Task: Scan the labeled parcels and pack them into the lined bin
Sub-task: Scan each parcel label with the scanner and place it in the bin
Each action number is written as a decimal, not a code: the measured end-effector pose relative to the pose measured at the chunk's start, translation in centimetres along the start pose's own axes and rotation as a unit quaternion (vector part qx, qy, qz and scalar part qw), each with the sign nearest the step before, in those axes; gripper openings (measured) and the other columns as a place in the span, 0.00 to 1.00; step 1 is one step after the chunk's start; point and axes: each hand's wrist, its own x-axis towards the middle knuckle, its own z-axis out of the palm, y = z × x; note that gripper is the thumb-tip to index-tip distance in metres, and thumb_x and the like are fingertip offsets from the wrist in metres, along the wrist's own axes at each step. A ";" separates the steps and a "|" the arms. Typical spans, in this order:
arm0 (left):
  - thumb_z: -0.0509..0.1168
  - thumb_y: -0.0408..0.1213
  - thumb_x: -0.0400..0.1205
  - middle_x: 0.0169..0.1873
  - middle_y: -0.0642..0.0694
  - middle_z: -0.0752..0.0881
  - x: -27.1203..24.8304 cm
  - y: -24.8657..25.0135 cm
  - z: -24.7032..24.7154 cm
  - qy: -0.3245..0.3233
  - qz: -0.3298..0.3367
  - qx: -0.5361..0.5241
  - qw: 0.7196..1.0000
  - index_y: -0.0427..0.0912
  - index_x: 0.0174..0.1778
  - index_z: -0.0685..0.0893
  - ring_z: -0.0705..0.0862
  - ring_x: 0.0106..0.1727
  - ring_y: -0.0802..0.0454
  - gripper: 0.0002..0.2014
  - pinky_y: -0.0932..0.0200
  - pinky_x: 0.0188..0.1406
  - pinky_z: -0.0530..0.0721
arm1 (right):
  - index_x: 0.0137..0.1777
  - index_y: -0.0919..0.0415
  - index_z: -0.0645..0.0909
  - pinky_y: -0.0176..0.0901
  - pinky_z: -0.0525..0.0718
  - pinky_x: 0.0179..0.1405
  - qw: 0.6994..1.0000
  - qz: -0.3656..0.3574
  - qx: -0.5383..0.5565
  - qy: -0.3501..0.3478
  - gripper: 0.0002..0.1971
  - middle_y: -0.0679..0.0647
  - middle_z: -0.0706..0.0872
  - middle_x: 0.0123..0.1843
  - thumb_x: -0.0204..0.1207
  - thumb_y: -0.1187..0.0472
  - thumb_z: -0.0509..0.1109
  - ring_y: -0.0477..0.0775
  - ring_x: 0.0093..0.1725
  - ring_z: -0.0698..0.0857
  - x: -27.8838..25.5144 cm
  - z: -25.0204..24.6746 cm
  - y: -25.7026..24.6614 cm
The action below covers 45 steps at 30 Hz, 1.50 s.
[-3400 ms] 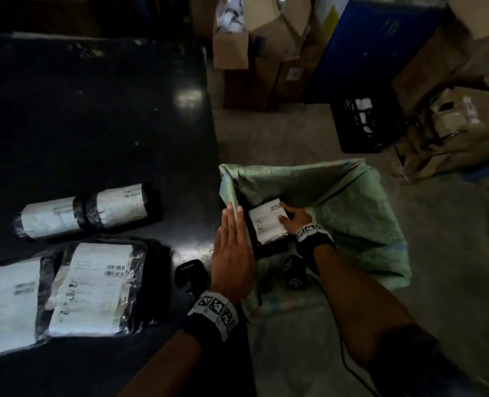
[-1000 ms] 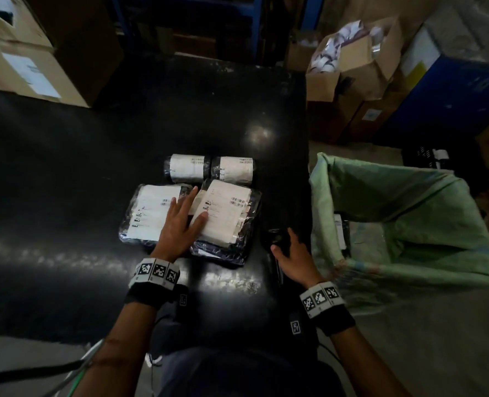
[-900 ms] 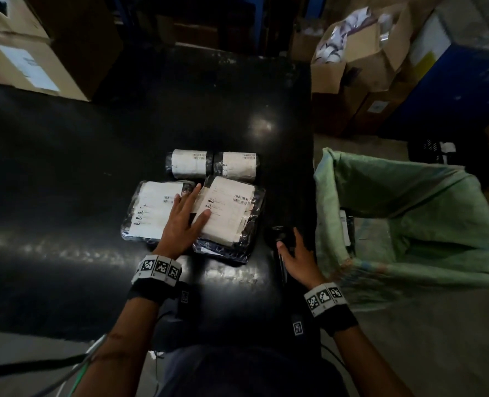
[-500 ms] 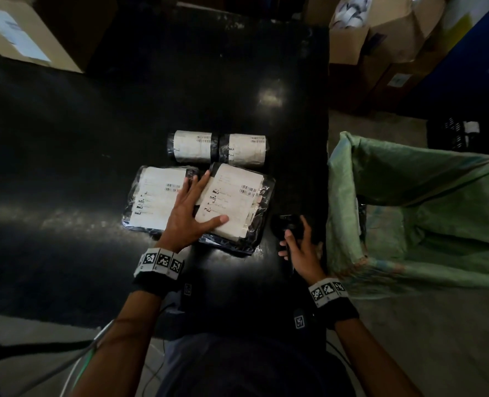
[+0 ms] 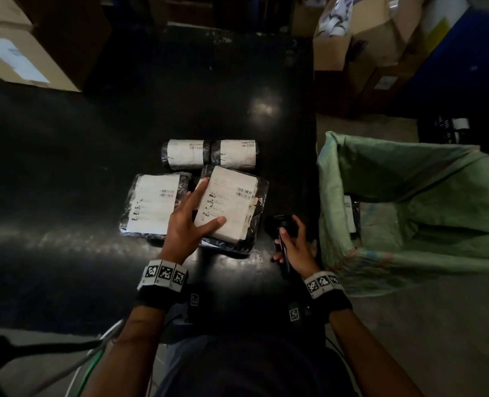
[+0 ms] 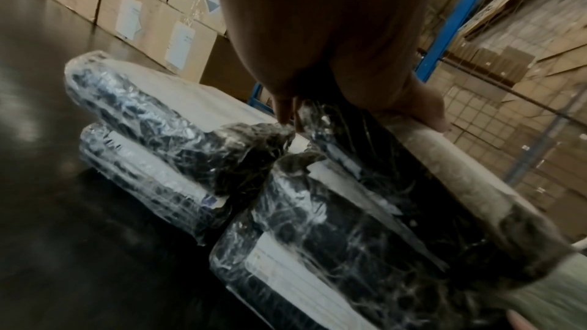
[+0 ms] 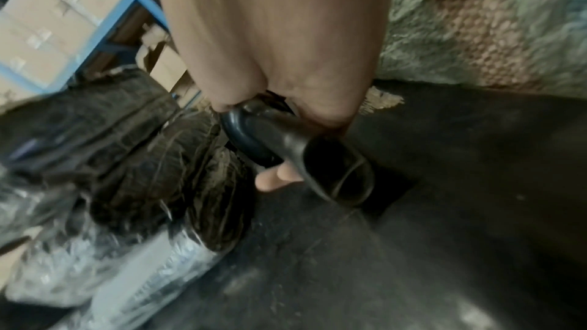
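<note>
Two flat labeled parcels lie side by side on the black table (image 5: pixel 65 173), the left parcel (image 5: pixel 154 204) and the right parcel (image 5: pixel 231 207). Behind them lie two rolled parcels (image 5: pixel 184 154) (image 5: pixel 236 153). My left hand (image 5: pixel 206 207) grips the right parcel by its left edge. Its thumb lies on the label and its fingers tuck into the gap between the parcels (image 6: pixel 286 114). My right hand (image 5: pixel 289 239) curls round the handle of the black scanner (image 7: pixel 317 164), low over the table next to the bin. The green-lined bin (image 5: pixel 409 173) stands to the right, with one parcel (image 5: pixel 350 216) against its left wall.
Cardboard boxes (image 5: pixel 360 44) stand behind the bin, and more boxes (image 5: pixel 14 53) sit at the table's far left. A blue rack (image 6: pixel 460 14) rises behind the parcels. Each flat parcel lies on another wrapped parcel (image 6: pixel 152 180). Cables (image 5: pixel 94 353) hang near my left forearm.
My right hand has left the bin, where it set a parcel, and closed round the scanner. My left hand has come to the right flat parcel and spread its thumb over the label.
</note>
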 end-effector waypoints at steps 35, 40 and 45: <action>0.69 0.50 0.83 0.61 0.39 0.79 2.8 8.2 2.5 0.187 0.081 -0.060 0.977 0.67 0.79 0.77 0.85 0.62 0.43 0.26 0.39 0.69 0.87 | 0.82 0.44 0.62 0.43 0.77 0.24 0.962 -0.238 0.132 -0.014 0.24 0.60 0.85 0.66 0.86 0.46 0.55 0.55 0.60 0.89 -11.0 -3.1 -16.6; 0.71 0.47 0.84 0.63 0.38 0.78 4.1 10.5 3.0 0.208 0.101 -0.096 0.968 0.62 0.80 0.77 0.84 0.63 0.46 0.27 0.39 0.71 0.86 | 0.79 0.41 0.65 0.45 0.77 0.26 0.950 -0.278 0.142 -0.023 0.25 0.57 0.87 0.63 0.83 0.43 0.58 0.70 0.60 0.87 -13.2 -3.0 -20.5; 0.71 0.38 0.86 0.58 0.40 0.73 3.9 12.8 3.8 0.260 0.132 -0.077 0.953 0.52 0.82 0.77 0.80 0.59 0.49 0.27 0.52 0.71 0.81 | 0.77 0.37 0.68 0.51 0.78 0.29 0.945 -0.301 0.130 -0.004 0.22 0.55 0.90 0.56 0.83 0.42 0.59 0.86 0.54 0.81 -14.2 -2.5 -22.8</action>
